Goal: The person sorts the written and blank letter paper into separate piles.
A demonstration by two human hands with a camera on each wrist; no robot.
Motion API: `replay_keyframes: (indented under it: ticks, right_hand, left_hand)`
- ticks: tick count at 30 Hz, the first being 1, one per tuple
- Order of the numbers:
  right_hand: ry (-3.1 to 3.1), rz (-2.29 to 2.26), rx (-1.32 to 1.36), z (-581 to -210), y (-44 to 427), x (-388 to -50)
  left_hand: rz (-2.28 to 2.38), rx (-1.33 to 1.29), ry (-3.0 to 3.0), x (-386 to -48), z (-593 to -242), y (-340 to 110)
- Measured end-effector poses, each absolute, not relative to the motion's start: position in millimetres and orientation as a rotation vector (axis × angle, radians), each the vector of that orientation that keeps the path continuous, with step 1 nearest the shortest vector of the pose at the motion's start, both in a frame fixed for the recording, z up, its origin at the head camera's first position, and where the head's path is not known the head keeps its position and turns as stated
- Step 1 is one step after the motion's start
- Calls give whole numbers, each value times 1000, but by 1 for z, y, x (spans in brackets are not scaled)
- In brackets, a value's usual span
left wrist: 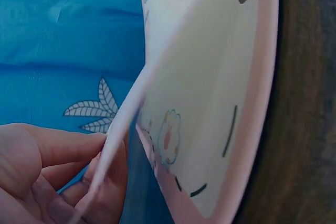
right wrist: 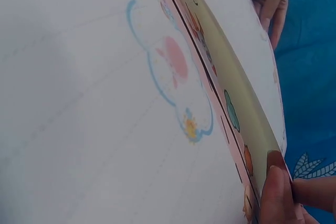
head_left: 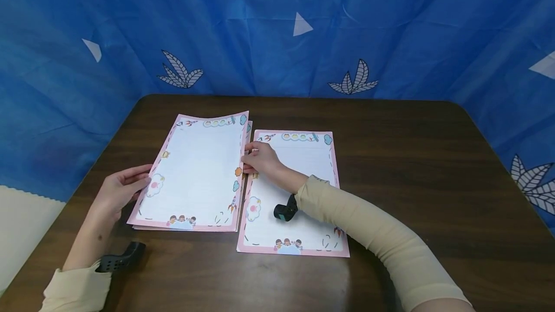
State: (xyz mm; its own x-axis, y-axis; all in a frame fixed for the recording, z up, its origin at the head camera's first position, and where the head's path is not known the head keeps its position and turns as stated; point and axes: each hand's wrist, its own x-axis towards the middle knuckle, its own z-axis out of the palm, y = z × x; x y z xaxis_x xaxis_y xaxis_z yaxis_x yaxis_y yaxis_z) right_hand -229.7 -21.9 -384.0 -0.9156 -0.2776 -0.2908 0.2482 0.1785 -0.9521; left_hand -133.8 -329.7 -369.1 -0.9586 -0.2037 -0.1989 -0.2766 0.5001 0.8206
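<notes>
Both hands hold one sheet of paper with a pink border and small cartoon drawings, raised over a similar sheet beneath it. My left hand pinches its left edge between thumb and fingers; the left wrist view shows the lifted edge in that pinch. At the opposite edge, my right hand pinches the paper, as the right wrist view also shows. Under the right forearm lies another matching sheet on the table, just right of the held one.
A dark brown wooden table carries the papers. Behind it hangs a blue cloth with white leaf and triangle prints. A black wrist device is on the left wrist, another on the right.
</notes>
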Motion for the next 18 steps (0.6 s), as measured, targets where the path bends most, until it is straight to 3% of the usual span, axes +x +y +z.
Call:
replay_keyframes:
  ticks: [18]
  right_hand:
    - [2095, -1755, -38, -389, -22, -230]
  left_hand:
    - [1233, -386, 2842, -128, -385, -326]
